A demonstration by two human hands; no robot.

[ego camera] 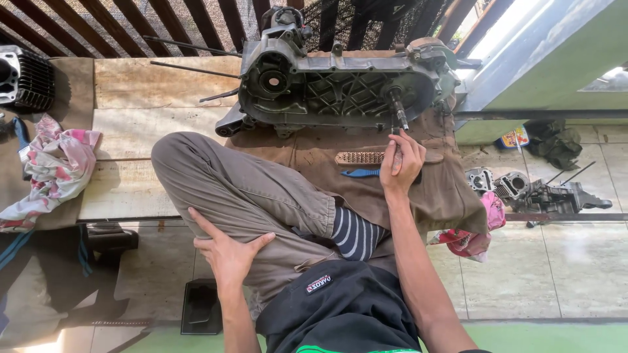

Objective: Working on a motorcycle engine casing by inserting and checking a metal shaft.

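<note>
While your left hand (226,252) rests open and flat on your bent knee, your right hand (400,163) is closed around a thin tool, its tip up at the shaft (398,109) of the engine case (340,85), which lies just beyond that hand on the brown cloth (445,189), with a wire brush (360,157) beside your fingers.

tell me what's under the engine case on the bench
A brown cloth lies under the engine case, over a wooden bench. The cloth hides the bench beneath it.
</note>
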